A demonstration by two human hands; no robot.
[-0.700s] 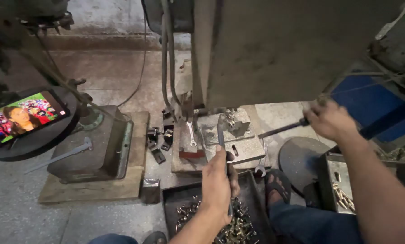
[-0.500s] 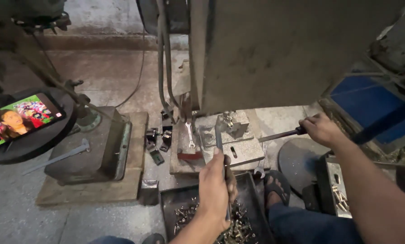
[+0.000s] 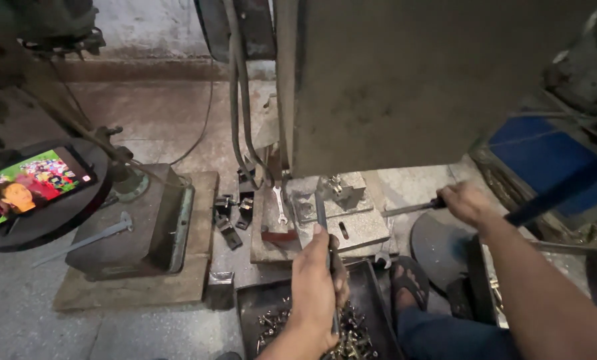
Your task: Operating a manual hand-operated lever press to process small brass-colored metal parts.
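My left hand [image 3: 317, 283] grips a thin metal rod [image 3: 322, 212] whose tip reaches onto the steel die block [image 3: 352, 230] under the big grey press body [image 3: 418, 87]. My right hand [image 3: 467, 202] is closed around the dark handle of a lever bar [image 3: 408, 209] that runs left toward the die block. A small metal fixture [image 3: 342, 190] stands on the block just beyond the rod's tip. Below my left hand lies a black tray [image 3: 258, 310] filled with several small shiny metal parts.
A spanner [image 3: 280, 205] lies on the wooden base left of the block. Black clamps [image 3: 232, 217] sit on the floor. Another machine base [image 3: 132, 227] stands on a board at left, with a phone [image 3: 28, 187] showing video. My sandalled foot [image 3: 408, 280] rests by the tray.
My right hand has dropped from the air and closed on the lever handle. My left hand keeps the rod at the die block. The view has shifted slightly.
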